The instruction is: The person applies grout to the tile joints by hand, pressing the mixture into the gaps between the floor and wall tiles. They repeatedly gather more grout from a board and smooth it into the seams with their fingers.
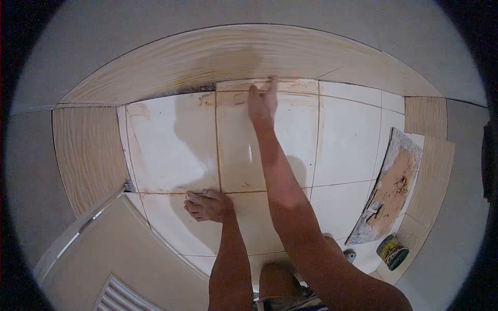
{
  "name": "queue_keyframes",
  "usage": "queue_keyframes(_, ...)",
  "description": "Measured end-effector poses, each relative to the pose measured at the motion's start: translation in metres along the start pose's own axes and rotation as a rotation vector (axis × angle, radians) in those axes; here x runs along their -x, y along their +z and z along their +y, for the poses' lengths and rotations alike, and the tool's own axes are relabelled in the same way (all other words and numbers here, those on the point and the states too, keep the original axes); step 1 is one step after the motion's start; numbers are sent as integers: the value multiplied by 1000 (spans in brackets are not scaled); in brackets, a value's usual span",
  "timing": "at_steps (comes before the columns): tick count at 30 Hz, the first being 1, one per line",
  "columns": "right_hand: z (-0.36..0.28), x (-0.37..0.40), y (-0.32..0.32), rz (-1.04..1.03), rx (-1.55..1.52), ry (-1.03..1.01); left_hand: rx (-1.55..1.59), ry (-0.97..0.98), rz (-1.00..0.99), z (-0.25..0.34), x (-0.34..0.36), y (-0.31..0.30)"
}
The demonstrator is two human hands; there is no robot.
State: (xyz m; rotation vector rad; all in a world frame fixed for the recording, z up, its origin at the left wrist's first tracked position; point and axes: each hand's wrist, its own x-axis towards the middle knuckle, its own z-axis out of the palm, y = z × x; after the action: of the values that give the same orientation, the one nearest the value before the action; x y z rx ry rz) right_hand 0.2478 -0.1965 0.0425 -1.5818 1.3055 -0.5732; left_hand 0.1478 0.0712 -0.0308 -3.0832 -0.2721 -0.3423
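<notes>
My left hand (209,205) rests palm down on the white floor tiles (171,140), near a brown joint, with its fingers spread. Farther ahead, my right hand (262,105) reaches to the foot of the wood-patterned wall tiles (233,54). Its thumb and a finger are apart, touching a narrow tile strip (298,85) smeared with reddish-brown paste. I see nothing held in either hand. Left of the strip, a dark open gap (179,92) runs between floor and wall. Brown paste marks the joints around the strip.
On the right lies a board (358,233) spread with reddish-brown paste (397,179), a small scraper (373,211) on it. A yellow and black tub (392,252) stands near it. A door (140,243) with a slatted vent is at lower left. My knee (277,280) is below.
</notes>
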Motion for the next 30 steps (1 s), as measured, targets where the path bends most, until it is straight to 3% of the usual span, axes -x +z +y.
queue_keyframes(4,5,-19,7,110,72,146,15,7,-5,4,-2,-9)
queue_keyframes(5,4,-24,14,-106,291,171,22,-26,-44,7,-3,-13)
queue_keyframes(7,28,-44,44,-321,508,200,3,-14,-38,5,-3,-10)
queue_keyframes(8,70,-63,74,-292,616,-81,-15,-6,-28,5,-2,-9)
queue_keyframes(10,59,-66,79,-257,717,-365,6,-10,-36,7,-3,-13)
queue_keyframes(12,31,-68,76,-426,555,-333,26,-17,-40,9,-5,-15)
queue_keyframes(16,4,-30,50,-346,510,-380,31,-33,-62,5,-3,-11)
queue_keyframes(19,-5,0,12,-631,328,-76,10,-7,-21,6,-2,-10)
queue_keyframes(21,2,5,0,-282,245,42,0,5,-6,7,-4,-14)
queue_keyframes(25,20,-24,-6,-95,188,173,14,23,-1,3,-2,-11)
queue_keyframes(26,51,-43,18,-305,457,-38,23,57,35,1,-1,-8)
queue_keyframes(28,54,-40,44,-505,688,-310,18,39,18,4,-1,-10)
queue_keyframes(30,53,-25,100,-313,892,-475,11,23,6,8,-4,-14)
